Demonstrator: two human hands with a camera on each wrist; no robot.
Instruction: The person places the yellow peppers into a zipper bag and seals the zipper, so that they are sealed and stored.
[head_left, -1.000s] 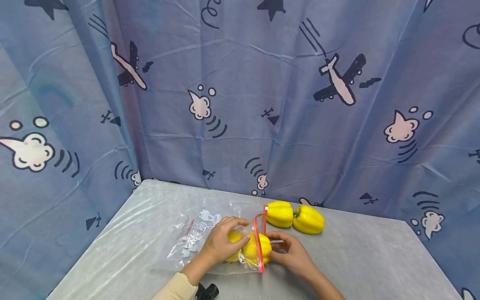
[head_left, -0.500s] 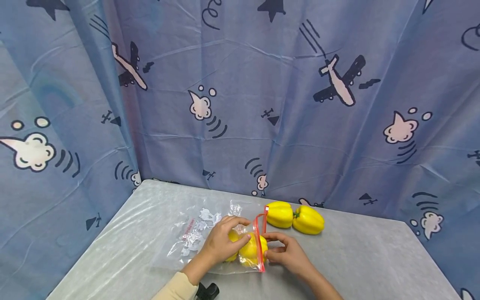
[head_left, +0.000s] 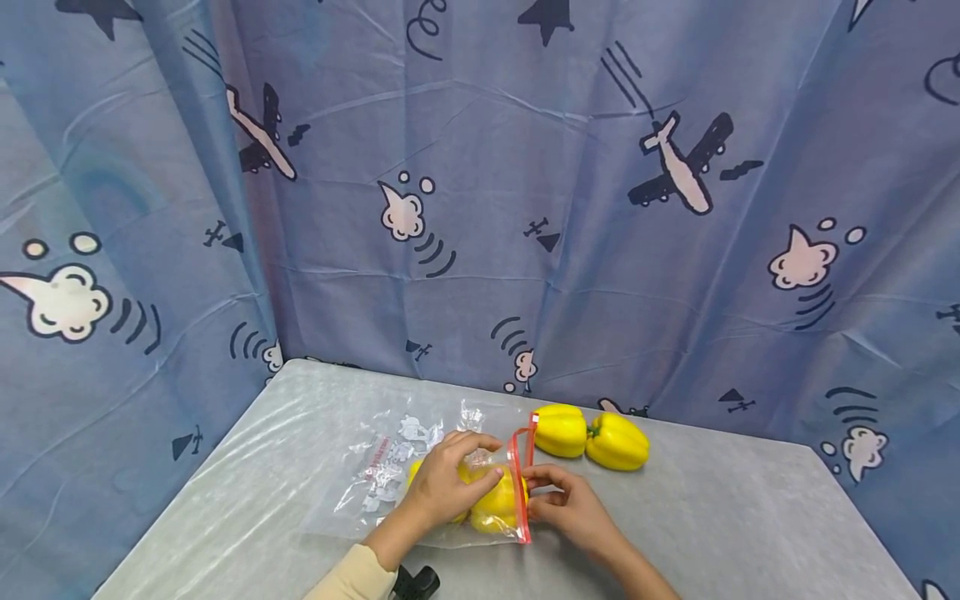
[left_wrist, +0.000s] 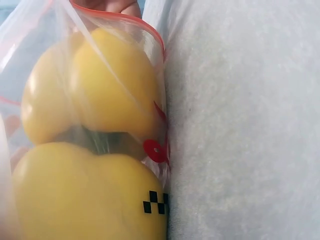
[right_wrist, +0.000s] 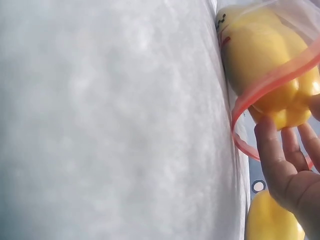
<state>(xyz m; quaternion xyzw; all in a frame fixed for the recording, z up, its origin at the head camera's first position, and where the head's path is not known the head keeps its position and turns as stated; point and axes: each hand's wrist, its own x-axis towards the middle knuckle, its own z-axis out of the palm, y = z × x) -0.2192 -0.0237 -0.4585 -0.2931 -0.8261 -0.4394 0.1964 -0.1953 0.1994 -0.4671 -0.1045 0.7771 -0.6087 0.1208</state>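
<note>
A clear zip bag [head_left: 352, 508] with a red seal [head_left: 520, 492] lies on the table, its mouth facing right. Inside, two yellow bell peppers show in the left wrist view: one near the mouth [left_wrist: 112, 82], one deeper with a black checkered mark [left_wrist: 75, 190]. My left hand [head_left: 450, 479] holds the bag from above, thumb and fingers spread across the peppers through the plastic. At the mouth, my right hand [head_left: 570, 504] curves its fingers and thumb about the end of the nearer bell pepper [right_wrist: 280, 107], which sits mostly within the red rim.
Two more yellow bell peppers, one [head_left: 560, 431] beside the bag's far corner and one [head_left: 617, 441] to its right, lie stem to stem near the table's back edge. A patterned blue curtain [head_left: 465, 208] hangs behind the grey-white table [head_left: 750, 517].
The nearer bell pepper has slid left, deeper into the bag, with my right hand following it to the red rim. The other pepper in the bag has shifted left too. My left hand stays put.
</note>
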